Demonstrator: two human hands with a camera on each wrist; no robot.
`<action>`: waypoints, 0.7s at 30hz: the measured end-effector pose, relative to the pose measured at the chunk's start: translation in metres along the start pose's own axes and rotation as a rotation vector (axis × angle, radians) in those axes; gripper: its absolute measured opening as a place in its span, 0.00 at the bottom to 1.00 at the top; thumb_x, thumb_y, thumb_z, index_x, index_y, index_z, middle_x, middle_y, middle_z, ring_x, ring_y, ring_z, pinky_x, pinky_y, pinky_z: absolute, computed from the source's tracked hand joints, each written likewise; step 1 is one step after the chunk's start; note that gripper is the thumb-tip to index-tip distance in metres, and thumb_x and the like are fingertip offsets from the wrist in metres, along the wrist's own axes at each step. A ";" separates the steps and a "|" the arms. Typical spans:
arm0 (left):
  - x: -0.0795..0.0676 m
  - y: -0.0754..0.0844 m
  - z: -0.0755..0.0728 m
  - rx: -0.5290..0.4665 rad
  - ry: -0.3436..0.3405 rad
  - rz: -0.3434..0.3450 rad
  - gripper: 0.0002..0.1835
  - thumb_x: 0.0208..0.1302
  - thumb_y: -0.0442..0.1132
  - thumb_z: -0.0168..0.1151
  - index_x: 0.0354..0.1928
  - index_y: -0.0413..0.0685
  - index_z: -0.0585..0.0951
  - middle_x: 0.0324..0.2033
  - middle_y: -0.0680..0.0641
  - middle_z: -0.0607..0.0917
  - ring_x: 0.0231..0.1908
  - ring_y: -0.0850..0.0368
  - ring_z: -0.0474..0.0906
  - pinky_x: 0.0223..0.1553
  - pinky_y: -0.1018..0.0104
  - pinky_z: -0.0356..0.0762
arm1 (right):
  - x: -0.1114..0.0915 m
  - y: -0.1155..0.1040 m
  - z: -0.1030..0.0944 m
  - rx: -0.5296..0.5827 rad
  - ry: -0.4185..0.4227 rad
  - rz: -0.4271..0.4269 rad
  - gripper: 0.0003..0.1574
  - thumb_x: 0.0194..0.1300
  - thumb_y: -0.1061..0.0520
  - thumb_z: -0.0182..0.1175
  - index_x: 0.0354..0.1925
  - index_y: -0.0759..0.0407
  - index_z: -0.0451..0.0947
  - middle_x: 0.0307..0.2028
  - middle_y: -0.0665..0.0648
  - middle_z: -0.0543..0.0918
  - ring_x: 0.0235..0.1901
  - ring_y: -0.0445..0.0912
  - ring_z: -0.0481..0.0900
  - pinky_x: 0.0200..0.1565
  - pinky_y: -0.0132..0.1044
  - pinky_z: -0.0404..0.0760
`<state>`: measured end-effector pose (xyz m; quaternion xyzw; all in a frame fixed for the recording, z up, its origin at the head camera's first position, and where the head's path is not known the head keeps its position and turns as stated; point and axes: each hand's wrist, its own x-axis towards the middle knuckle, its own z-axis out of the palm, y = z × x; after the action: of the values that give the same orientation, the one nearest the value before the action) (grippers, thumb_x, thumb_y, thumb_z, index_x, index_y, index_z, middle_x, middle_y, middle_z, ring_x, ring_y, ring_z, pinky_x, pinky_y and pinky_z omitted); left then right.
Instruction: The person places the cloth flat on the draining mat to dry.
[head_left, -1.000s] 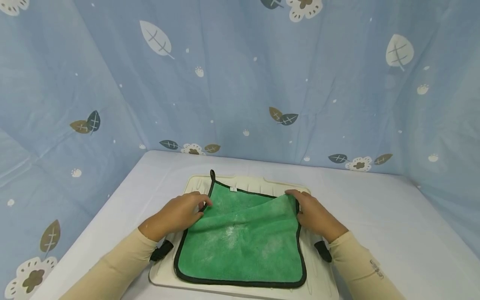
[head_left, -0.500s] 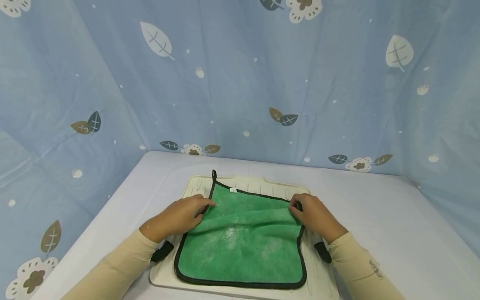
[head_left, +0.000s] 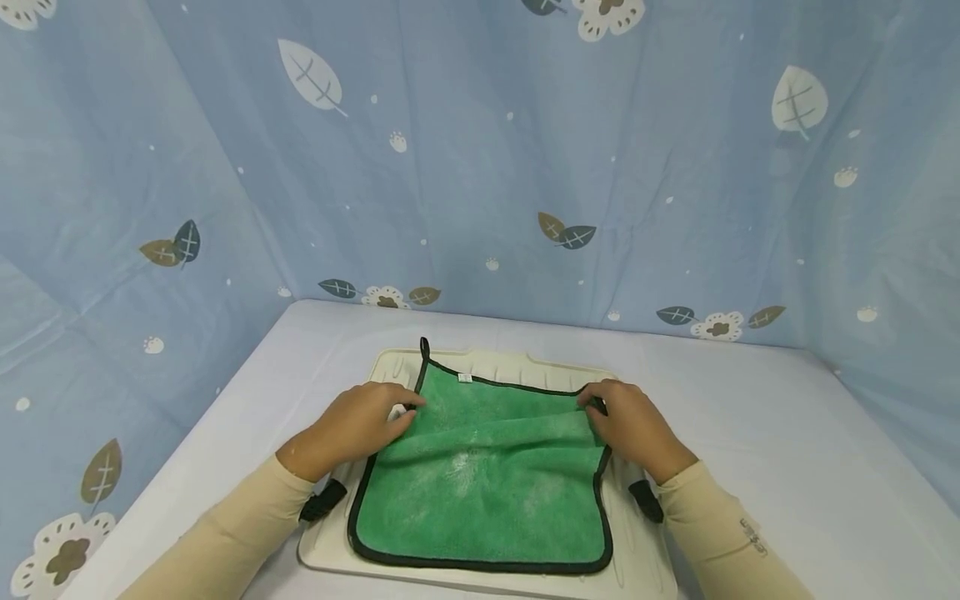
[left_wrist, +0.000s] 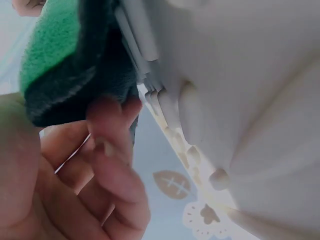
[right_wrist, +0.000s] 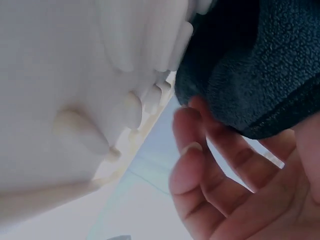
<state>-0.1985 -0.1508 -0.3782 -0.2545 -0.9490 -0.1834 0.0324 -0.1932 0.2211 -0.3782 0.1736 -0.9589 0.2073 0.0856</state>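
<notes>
A green towel (head_left: 487, 508) with a black border lies spread over a cream ribbed board (head_left: 326, 557), creased across its middle. It has a small white tag and a black hanging loop at the far left corner. My left hand (head_left: 360, 427) grips the towel's left edge, its fingers tucked beneath the dark underside (left_wrist: 60, 100) in the left wrist view. On the opposite side my right hand (head_left: 633, 425) pinches the right edge near the far corner. The right wrist view shows its fingers under the towel's dark side (right_wrist: 250, 85).
Black wrist straps (head_left: 324, 500) sit on both forearms over beige sleeves (head_left: 232, 521). The board rests on a white-covered table (head_left: 787, 467). A blue curtain (head_left: 480, 167) with leaf and flower prints hangs behind and at the sides.
The right hand has lowered the towel's far right part, turning from an overhead hold to a pinch at its edge. The fold there has flattened. My left hand stays nearly in place.
</notes>
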 end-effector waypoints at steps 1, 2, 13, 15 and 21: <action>0.000 0.000 -0.001 -0.003 0.019 -0.003 0.11 0.68 0.38 0.64 0.50 0.51 0.88 0.47 0.48 0.89 0.27 0.65 0.75 0.25 0.69 0.70 | 0.000 0.000 -0.001 -0.003 0.023 -0.009 0.08 0.64 0.67 0.65 0.43 0.62 0.86 0.42 0.60 0.88 0.42 0.53 0.86 0.41 0.46 0.83; 0.000 0.000 -0.002 -0.006 0.036 -0.006 0.11 0.68 0.39 0.63 0.49 0.51 0.88 0.46 0.49 0.89 0.25 0.65 0.74 0.24 0.70 0.69 | 0.000 0.000 -0.001 -0.006 0.046 -0.014 0.08 0.65 0.66 0.65 0.43 0.62 0.86 0.42 0.60 0.87 0.40 0.52 0.86 0.41 0.46 0.83; 0.001 0.001 -0.007 -0.061 0.150 -0.065 0.11 0.70 0.41 0.61 0.49 0.54 0.88 0.20 0.56 0.79 0.11 0.67 0.59 0.14 0.69 0.59 | 0.002 -0.003 -0.004 0.030 0.091 0.054 0.23 0.65 0.60 0.58 0.57 0.64 0.80 0.55 0.64 0.81 0.14 0.37 0.60 0.21 0.33 0.66; 0.000 0.001 -0.007 -0.073 0.164 -0.071 0.11 0.70 0.41 0.61 0.50 0.54 0.88 0.24 0.54 0.83 0.12 0.66 0.62 0.14 0.69 0.60 | 0.003 -0.003 -0.003 0.022 0.081 0.054 0.27 0.64 0.60 0.58 0.61 0.65 0.78 0.58 0.64 0.80 0.17 0.38 0.64 0.25 0.34 0.69; 0.000 0.001 -0.006 -0.079 0.172 -0.087 0.13 0.70 0.41 0.61 0.52 0.54 0.87 0.32 0.52 0.87 0.13 0.66 0.65 0.14 0.68 0.62 | 0.003 -0.002 0.000 -0.006 0.066 0.033 0.32 0.65 0.60 0.59 0.67 0.67 0.71 0.63 0.68 0.75 0.46 0.56 0.81 0.48 0.50 0.80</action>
<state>-0.1985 -0.1524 -0.3724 -0.1975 -0.9449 -0.2428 0.0957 -0.1956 0.2184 -0.3763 0.1508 -0.9590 0.2112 0.1143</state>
